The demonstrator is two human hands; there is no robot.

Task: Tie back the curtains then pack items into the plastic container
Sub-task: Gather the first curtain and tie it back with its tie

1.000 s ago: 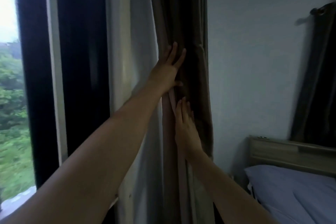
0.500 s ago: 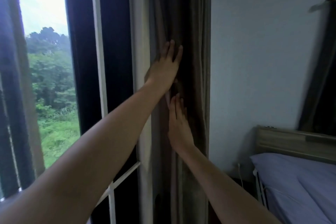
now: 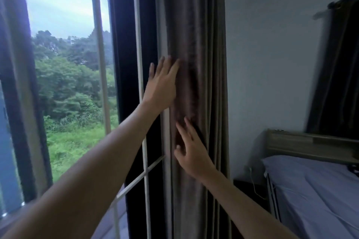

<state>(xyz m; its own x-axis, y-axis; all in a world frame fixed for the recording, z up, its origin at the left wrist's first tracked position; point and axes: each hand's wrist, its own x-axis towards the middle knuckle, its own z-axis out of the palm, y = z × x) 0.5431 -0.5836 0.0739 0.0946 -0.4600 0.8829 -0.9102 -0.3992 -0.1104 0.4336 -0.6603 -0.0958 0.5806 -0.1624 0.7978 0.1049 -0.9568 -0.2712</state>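
Fingers (image 3: 173,67) straight: two hands (image 3: 161,89) (image 3: 194,153), one curtain (image 3: 202,40)

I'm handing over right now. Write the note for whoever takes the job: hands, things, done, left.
Left hand open, straight fingers on the brown curtain, at its edge by the window.
Right hand open, lower down, fingers on the folds.
The curtain hangs bunched between window and wall; no tie shows around it.
Done: curtain gathered.
Left: tie it back, then pack; no plastic container in view.
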